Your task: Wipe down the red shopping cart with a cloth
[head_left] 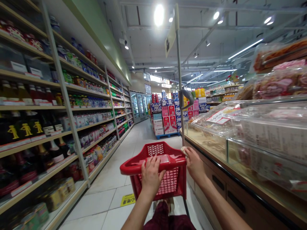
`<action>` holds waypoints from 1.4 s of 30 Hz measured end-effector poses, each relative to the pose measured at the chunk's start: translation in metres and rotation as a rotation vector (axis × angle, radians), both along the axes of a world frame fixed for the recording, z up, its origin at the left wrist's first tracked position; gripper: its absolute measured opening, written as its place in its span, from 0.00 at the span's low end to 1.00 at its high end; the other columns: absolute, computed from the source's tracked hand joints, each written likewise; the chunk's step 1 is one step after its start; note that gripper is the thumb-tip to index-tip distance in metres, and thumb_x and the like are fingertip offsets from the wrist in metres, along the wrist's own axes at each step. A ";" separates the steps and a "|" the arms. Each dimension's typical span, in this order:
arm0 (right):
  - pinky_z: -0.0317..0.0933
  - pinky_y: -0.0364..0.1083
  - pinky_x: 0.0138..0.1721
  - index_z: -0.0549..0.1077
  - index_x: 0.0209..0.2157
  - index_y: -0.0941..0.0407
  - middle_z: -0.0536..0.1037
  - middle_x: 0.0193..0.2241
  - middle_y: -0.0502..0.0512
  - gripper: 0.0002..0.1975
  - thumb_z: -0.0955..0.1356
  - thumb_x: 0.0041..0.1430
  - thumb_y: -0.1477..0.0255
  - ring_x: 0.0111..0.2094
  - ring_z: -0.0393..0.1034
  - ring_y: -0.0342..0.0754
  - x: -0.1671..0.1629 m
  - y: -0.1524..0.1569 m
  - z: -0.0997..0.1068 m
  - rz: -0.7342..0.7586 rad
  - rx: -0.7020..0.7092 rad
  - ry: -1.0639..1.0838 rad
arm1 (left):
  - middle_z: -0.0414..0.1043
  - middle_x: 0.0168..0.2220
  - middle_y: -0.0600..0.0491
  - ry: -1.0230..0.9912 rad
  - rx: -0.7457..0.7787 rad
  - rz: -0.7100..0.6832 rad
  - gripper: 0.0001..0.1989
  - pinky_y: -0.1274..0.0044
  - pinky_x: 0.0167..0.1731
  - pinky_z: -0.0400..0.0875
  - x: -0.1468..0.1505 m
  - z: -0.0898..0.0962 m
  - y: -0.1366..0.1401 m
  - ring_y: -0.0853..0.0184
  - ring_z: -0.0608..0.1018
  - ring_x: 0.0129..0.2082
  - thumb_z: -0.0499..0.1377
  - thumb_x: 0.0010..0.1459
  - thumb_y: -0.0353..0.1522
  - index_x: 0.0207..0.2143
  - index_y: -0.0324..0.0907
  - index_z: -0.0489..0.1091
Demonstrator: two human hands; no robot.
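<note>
A red plastic shopping cart [168,183] stands in front of my legs in the aisle. Over the middle of its handle [134,169] lies my left hand [151,174], fingers draped across the bar and thumb on the near side. At the cart's right corner, my right hand [193,163] is closed, with a small crumpled white wad [184,151] at its fingertips, perhaps a tissue. Whether this hand also touches the cart I cannot tell. Through the grid, no goods can be made out in the basket.
Drink shelves [88,111] line the left side. Close on the right runs a display counter [216,159] with clear food boxes [261,127]. A metal pole [178,64] rises at its corner. Stacked cartons [168,116] stand ahead on a blue pallet [166,135]. A yellow floor sticker [128,200] lies left of the cart.
</note>
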State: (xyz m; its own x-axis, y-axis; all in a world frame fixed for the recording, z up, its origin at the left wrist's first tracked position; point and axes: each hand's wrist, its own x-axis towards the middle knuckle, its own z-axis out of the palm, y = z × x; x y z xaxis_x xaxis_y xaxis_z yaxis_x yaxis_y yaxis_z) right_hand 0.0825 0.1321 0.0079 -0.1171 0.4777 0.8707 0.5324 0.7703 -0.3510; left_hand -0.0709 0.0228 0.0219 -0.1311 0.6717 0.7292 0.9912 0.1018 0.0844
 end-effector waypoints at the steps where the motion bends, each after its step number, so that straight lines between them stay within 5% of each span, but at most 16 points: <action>1: 0.59 0.56 0.47 0.70 0.44 0.58 0.71 0.44 0.62 0.18 0.57 0.53 0.79 0.47 0.64 0.53 -0.004 -0.004 -0.001 0.033 0.032 -0.015 | 0.65 0.51 0.52 -0.010 -0.006 0.001 0.20 0.62 0.52 0.52 0.000 0.000 0.000 0.60 0.64 0.52 0.56 0.51 0.36 0.47 0.45 0.63; 5: 0.55 0.55 0.52 0.68 0.46 0.54 0.68 0.49 0.57 0.20 0.57 0.54 0.80 0.53 0.57 0.49 -0.018 -0.017 -0.006 0.246 0.180 -0.152 | 0.65 0.51 0.52 -0.026 -0.008 -0.004 0.19 0.62 0.51 0.52 0.000 0.002 0.000 0.60 0.63 0.52 0.55 0.51 0.35 0.48 0.44 0.63; 11: 0.60 0.54 0.47 0.70 0.44 0.57 0.71 0.44 0.60 0.19 0.57 0.52 0.81 0.47 0.63 0.51 -0.002 0.001 0.003 0.060 -0.026 -0.017 | 0.67 0.49 0.51 -0.036 0.010 -0.036 0.19 0.62 0.49 0.54 0.000 0.003 0.001 0.59 0.64 0.50 0.55 0.50 0.34 0.46 0.45 0.64; 16: 0.54 0.54 0.53 0.67 0.47 0.54 0.68 0.49 0.56 0.22 0.57 0.53 0.82 0.53 0.57 0.49 -0.019 -0.015 0.000 0.287 0.149 -0.170 | 0.67 0.49 0.52 -0.028 0.009 -0.035 0.19 0.63 0.49 0.54 0.000 0.003 0.003 0.59 0.64 0.50 0.56 0.50 0.34 0.46 0.45 0.64; 22: 0.57 0.56 0.49 0.69 0.45 0.58 0.70 0.45 0.60 0.19 0.57 0.54 0.80 0.49 0.61 0.51 -0.006 0.000 0.005 0.042 -0.023 -0.027 | 0.67 0.49 0.51 -0.023 0.021 -0.020 0.18 0.63 0.49 0.55 0.003 0.002 0.003 0.59 0.64 0.50 0.56 0.50 0.35 0.46 0.45 0.65; 28: 0.52 0.55 0.54 0.67 0.48 0.57 0.67 0.49 0.57 0.20 0.57 0.55 0.81 0.54 0.54 0.51 -0.028 -0.025 0.000 0.238 0.180 -0.185 | 0.67 0.49 0.51 0.044 0.027 -0.029 0.18 0.63 0.49 0.56 -0.004 0.000 0.000 0.60 0.65 0.50 0.55 0.51 0.33 0.46 0.44 0.64; 33: 0.59 0.54 0.48 0.69 0.45 0.57 0.70 0.44 0.60 0.19 0.57 0.54 0.81 0.47 0.63 0.50 -0.017 -0.008 0.009 0.075 -0.011 -0.041 | 0.64 0.51 0.48 0.113 0.028 0.013 0.20 0.63 0.51 0.55 -0.019 -0.005 -0.006 0.60 0.64 0.52 0.55 0.51 0.32 0.48 0.42 0.63; 39: 0.53 0.57 0.53 0.67 0.47 0.54 0.68 0.49 0.58 0.20 0.58 0.54 0.81 0.55 0.54 0.51 -0.036 -0.028 0.004 0.306 0.190 -0.162 | 0.65 0.51 0.49 0.116 0.027 0.014 0.20 0.63 0.51 0.56 -0.021 -0.007 -0.005 0.60 0.65 0.51 0.54 0.51 0.33 0.49 0.42 0.62; 42: 0.57 0.56 0.50 0.67 0.47 0.54 0.69 0.47 0.58 0.20 0.57 0.55 0.80 0.51 0.60 0.50 -0.024 -0.018 0.008 0.202 0.082 -0.073 | 0.65 0.50 0.49 0.112 0.047 0.011 0.19 0.63 0.51 0.56 -0.021 -0.008 -0.006 0.60 0.65 0.52 0.54 0.52 0.33 0.48 0.43 0.63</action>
